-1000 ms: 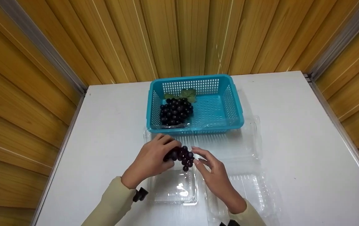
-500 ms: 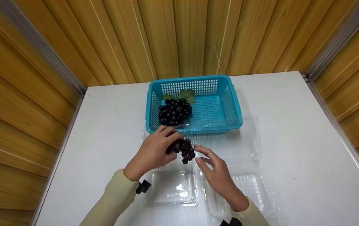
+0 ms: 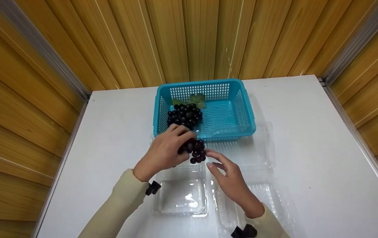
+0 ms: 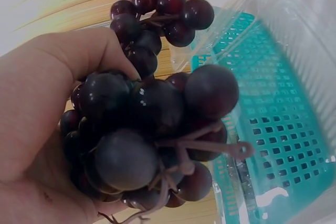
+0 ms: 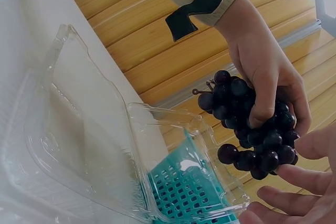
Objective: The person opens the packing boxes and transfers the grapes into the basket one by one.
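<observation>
My left hand (image 3: 167, 148) grips a bunch of dark purple grapes (image 3: 197, 150), held in the air just in front of the basket. In the left wrist view the thumb lies over the grapes (image 4: 126, 158), and a bare brown stem (image 4: 210, 148) sticks out. My right hand (image 3: 230, 177) is beside the bunch's right end, fingers extended and slightly bent. In the right wrist view its fingertips are close to the lower grapes (image 5: 273, 141); whether they touch is unclear. Below the hands, a clear plastic clamshell box (image 3: 182, 198) sits open on the table.
At the back stands a teal perforated basket (image 3: 220, 110), holding another dark grape bunch (image 3: 185, 115) with green leaves (image 3: 197, 99) on its left side. A second clear box (image 3: 261, 198) lies front right. Clear lids lean toward the basket's front. Wood-patterned walls (image 3: 202, 39) enclose the white table (image 3: 307, 148).
My left hand has moved forward toward the basket, carrying the grapes with it. The right hand has stayed beside the bunch, shifting slightly.
</observation>
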{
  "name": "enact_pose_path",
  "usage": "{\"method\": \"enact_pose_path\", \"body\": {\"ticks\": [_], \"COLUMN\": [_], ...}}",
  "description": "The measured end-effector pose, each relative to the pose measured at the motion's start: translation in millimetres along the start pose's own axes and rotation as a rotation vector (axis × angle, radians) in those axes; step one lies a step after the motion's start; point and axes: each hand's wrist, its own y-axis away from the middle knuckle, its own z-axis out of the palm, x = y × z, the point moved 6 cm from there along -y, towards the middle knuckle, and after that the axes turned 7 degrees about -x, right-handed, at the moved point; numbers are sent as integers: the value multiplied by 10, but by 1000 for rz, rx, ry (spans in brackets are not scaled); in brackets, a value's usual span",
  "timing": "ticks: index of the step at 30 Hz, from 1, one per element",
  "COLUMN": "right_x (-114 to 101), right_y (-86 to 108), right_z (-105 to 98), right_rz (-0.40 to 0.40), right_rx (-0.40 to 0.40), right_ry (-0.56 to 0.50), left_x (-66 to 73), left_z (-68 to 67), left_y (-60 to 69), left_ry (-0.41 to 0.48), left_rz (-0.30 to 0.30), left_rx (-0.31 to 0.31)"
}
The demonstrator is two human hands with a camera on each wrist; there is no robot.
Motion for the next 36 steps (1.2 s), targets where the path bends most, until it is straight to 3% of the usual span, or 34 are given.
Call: {"method": "enact_pose_path", "body": {"ticks": [19, 36], "right_x": [89, 144], "right_y": [34, 78], "right_z": [-58, -113], "right_rz": [20, 41], "right_rx": [-27, -14], "right_ry": [22, 13], "left_x": [-29, -71], "left_z": [-153, -220], "left_y": [-196, -518], "left_ry": [-20, -11], "left_rz": [-9, -40], "left_rx": [11, 0]}}
